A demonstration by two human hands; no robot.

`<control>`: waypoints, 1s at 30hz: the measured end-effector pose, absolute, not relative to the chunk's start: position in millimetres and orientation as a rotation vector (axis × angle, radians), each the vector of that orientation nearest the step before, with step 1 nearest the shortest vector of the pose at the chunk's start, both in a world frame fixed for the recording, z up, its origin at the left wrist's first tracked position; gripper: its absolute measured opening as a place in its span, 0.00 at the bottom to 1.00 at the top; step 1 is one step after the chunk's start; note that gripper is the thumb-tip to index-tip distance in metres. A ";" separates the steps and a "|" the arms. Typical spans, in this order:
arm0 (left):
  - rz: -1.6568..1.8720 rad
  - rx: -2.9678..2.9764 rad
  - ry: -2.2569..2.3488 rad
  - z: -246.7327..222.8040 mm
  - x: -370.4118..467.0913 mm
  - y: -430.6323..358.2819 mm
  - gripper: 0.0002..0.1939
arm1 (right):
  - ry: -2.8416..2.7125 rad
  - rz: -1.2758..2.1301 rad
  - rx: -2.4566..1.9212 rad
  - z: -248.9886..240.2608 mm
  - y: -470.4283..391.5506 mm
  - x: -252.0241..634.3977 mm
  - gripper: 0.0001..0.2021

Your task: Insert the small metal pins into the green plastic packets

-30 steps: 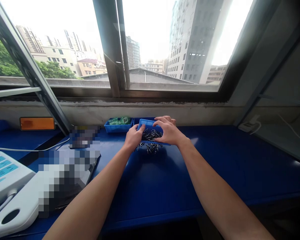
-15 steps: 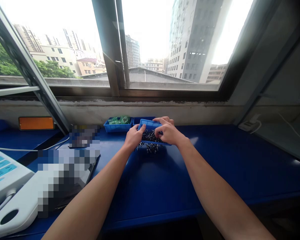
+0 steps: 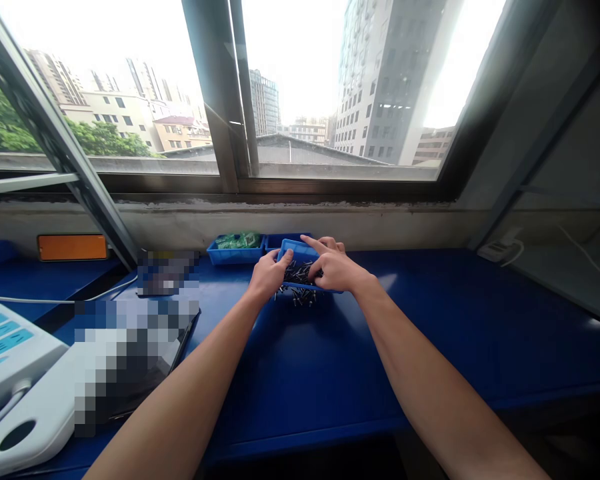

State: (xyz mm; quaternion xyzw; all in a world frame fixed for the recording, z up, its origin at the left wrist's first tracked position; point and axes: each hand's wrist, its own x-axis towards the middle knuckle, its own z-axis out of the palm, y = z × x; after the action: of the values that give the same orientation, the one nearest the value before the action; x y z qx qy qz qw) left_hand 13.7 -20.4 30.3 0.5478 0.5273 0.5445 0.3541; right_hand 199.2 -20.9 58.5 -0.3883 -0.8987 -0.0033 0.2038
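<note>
A small blue plastic bin (image 3: 297, 249) is tilted toward me above the table, with dark screws (image 3: 298, 272) heaped along its lower side. My left hand (image 3: 268, 275) is closed on its left end, thumb over the rim. At the other end, my right hand (image 3: 339, 268) is closed around the bin's right side; one finger stretches along the far rim while a bent finger or the thumb dips among the screws. Whether it pinches any screw is hidden. Beneath the bin, loose screws (image 3: 304, 298) lie scattered on the blue table (image 3: 300, 373).
Behind my hands stand a blue bin (image 3: 237, 255) with green plastic packets (image 3: 239, 240) and another blue bin (image 3: 275, 238), partly covered. To the left are a white power strip (image 3: 25, 407), a cable, blurred items and an orange-faced phone-like object (image 3: 73, 247). A window wall bounds the back.
My right hand has shifted slightly left over the bin. A finger has stretched out along the far rim, and the lower fingertip has moved deeper among the screws. My left hand stays put.
</note>
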 end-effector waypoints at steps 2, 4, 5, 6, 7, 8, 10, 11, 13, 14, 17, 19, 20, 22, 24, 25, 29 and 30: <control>1.399 1.420 1.364 30.6 13.8 -20.9 0.29 | -2.506 0.004 -1.081 58.7 -20.7 200.0 0.10; 1.394 1.429 1.361 30.4 13.6 -20.9 0.30 | -2.510 0.018 -1.082 59.4 -20.8 200.7 0.08; 1.395 1.435 1.359 30.2 13.4 -20.8 0.30 | -2.512 0.022 -1.086 59.8 -20.9 200.9 0.08; 1.397 1.440 1.355 30.1 13.2 -20.7 0.30 | -2.513 0.023 -1.094 60.3 -21.0 200.9 0.07; 1.400 1.445 1.352 30.0 13.0 -20.5 0.30 | -2.513 0.020 -1.105 60.8 -21.2 200.6 0.06; 1.402 1.448 1.348 30.0 12.8 -20.3 0.30 | -2.511 0.014 -1.118 61.2 -21.3 200.1 0.06; 1.405 1.450 1.342 30.3 12.7 -20.1 0.30 | -2.509 -0.004 -1.142 61.8 -21.4 198.7 0.05; 1.407 1.447 1.340 30.5 12.8 -20.1 0.29 | -2.509 -0.012 -1.150 61.9 -21.3 198.1 0.05; 1.412 1.433 1.340 31.0 13.0 -20.2 0.29 | -2.512 -0.023 -1.153 61.3 -20.8 197.2 0.05; 1.413 1.425 1.343 31.2 13.1 -20.4 0.29 | -2.514 -0.026 -1.149 60.8 -20.4 197.0 0.05; 1.408 1.422 1.345 31.3 13.0 -20.7 0.29 | -2.523 -0.029 -1.128 58.3 -18.6 198.0 0.06; 1.400 1.435 1.342 31.2 12.8 -20.9 0.28 | -2.533 -0.013 -1.125 57.1 -17.9 199.4 0.06; 1.396 1.439 1.343 31.1 12.7 -21.1 0.28 | -2.536 0.007 -1.127 57.1 -18.0 200.3 0.06; 1.396 1.433 1.347 31.1 12.7 -21.4 0.28 | -2.518 0.078 -1.143 58.5 -19.0 202.1 0.06; 1.404 1.419 1.345 31.2 12.8 -21.8 0.29 | -2.458 0.174 -1.167 61.7 -20.8 203.9 0.05; 1.410 1.415 1.341 31.1 12.8 -21.8 0.29 | -2.415 0.221 -1.177 63.7 -21.8 204.8 0.05; 1.412 1.418 1.340 29.4 11.5 -19.7 0.30 | -2.229 0.347 -1.145 70.7 -22.2 209.3 0.07; 1.414 1.424 1.348 28.6 10.7 -18.5 0.30 | -2.178 0.369 -1.127 71.4 -20.9 210.9 0.07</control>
State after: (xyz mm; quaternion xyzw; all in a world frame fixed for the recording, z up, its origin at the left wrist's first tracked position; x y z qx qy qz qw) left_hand 10.7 -18.5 28.6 0.5508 0.5214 0.5469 0.3544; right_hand 210.9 -20.9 71.4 -0.4300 -0.8306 0.1406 0.3249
